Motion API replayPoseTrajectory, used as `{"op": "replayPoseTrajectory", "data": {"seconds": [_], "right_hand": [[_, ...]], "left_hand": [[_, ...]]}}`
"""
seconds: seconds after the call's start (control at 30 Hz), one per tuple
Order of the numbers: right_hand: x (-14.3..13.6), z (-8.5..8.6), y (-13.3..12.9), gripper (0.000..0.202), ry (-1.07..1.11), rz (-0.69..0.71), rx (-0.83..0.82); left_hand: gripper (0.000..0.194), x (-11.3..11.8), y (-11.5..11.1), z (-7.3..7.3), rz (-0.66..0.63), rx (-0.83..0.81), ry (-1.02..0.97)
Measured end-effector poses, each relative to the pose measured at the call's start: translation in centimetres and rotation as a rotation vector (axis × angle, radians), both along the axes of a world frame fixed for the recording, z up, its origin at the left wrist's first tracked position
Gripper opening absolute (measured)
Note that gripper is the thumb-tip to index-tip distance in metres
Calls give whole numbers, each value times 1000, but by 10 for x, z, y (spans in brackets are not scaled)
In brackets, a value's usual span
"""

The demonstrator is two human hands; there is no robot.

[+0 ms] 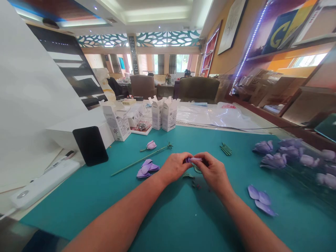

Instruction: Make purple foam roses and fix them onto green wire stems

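Over the middle of the green mat, my left hand point(178, 166) and my right hand point(213, 169) meet, fingers closed on a small purple flower piece point(194, 159). Fingers partly cover it, so its full shape is hidden. Just beneath lie green leaves point(188, 175) and a few small dark bits point(195, 184). Left of my left hand is a stack of purple petals point(147, 168). Beyond it a green stem point(141, 160) lies slantwise, and a pale purple bud point(151, 145) rests behind that. Several loose petals point(259, 199) lie right of my right forearm.
Purple artificial roses point(274, 159) cover the mat's right side. Short green sticks point(226, 149) lie behind my right hand. White boxes point(169, 117) and clear plastic point(207, 115) line the back. At left, a black phone point(90, 145) leans against a box, beside a power strip point(44, 183).
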State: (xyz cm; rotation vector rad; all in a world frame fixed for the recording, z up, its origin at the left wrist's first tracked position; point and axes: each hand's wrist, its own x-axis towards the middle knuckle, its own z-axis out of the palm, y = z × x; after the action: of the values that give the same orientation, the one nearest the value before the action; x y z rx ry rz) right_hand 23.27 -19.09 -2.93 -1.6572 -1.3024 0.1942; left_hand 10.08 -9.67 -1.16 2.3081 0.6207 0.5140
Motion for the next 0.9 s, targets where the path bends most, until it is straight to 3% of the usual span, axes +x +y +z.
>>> {"op": "replayPoseTrajectory", "data": {"seconds": [0.43, 0.53, 0.63, 0.73, 0.9], "right_hand": [[-2, 5, -1, 20, 29, 28, -21], [9, 11, -4, 27, 14, 48, -33], [29, 20, -11, 30, -70, -45, -51], [57, 26, -22, 22, -226, -213, -172], [104, 27, -53, 14, -418, -379, -650]], "left_hand": [[33, 0, -2, 5, -26, -57, -39], [32, 0, -1, 5, 18, -77, -14], [32, 1, 3, 2, 57, -130, 0], [32, 2, 9, -5, 63, -219, -26], [32, 4, 16, -11, 49, -377, -86]]}}
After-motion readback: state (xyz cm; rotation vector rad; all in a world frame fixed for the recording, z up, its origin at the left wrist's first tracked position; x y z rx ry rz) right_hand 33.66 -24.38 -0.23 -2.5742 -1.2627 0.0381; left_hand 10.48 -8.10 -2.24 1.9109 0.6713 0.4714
